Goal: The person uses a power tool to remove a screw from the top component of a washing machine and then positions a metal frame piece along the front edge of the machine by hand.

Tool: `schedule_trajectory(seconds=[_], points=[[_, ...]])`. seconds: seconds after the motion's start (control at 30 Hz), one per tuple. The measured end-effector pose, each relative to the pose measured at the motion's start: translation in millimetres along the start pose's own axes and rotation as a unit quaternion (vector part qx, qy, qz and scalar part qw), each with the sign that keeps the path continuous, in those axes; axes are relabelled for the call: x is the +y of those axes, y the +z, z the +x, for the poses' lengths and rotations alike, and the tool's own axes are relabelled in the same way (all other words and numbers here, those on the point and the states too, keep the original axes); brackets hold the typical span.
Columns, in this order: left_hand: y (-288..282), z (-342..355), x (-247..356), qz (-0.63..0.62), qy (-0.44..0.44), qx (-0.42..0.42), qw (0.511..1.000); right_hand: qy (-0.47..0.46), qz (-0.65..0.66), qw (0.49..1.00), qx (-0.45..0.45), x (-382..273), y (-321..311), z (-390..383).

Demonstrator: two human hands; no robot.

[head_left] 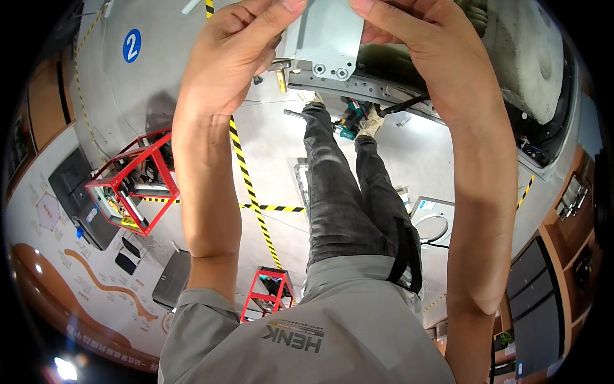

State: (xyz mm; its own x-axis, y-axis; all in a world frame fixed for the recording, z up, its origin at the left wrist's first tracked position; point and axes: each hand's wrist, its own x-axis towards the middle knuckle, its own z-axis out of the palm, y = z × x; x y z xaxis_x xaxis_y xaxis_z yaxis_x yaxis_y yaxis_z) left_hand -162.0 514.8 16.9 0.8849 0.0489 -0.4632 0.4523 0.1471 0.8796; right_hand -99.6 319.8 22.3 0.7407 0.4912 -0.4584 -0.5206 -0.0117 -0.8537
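Step in hand, as I judge it: positioning a grey metal bracket plate [327, 35] against a long grey rail [358, 89] at top centre of frame. Both hands are raised and on the plate.

Left hand [233, 57], upper left of centre: fingers curled, thumb and fingertips pinching the plate's left edge. Right hand [425, 57], upper right of centre: closed on the plate's right/top edge, thumb over the top. Neither is wide open; both grip the plate.

The plate sits between the two hands, touching both. Its lower tab with two round fasteners [329, 70] lies just above the rail, appears to touch it; can't tell if they're seated or tight.

Next move, prob.: needs the plate kept square to the rail and the tab holes lined up, one hand steadying while the other works the fasteners. Small, careful adjustment, not force.

Around: a large pale moulded body [531, 57] at upper right, behind the rail. Below the hands, a second person in dark trousers [345, 192] and grey shirt, gloved, holding a teal power tool [348, 125]. Red frame cart [131, 182] at left, yellow-black floor tape [252, 192] running down centre.
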Motion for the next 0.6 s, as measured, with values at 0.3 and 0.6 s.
schedule_trajectory(seconds=[0.3,0.6], points=[[6,8,-20,0.135,0.057,-0.019,0.989,-0.03,-0.077,0.997,0.005,31,-27,4],[18,4,-23,0.164,0.044,-0.016,0.985,-0.036,-0.1,0.994,0.036,47,-30,1]])
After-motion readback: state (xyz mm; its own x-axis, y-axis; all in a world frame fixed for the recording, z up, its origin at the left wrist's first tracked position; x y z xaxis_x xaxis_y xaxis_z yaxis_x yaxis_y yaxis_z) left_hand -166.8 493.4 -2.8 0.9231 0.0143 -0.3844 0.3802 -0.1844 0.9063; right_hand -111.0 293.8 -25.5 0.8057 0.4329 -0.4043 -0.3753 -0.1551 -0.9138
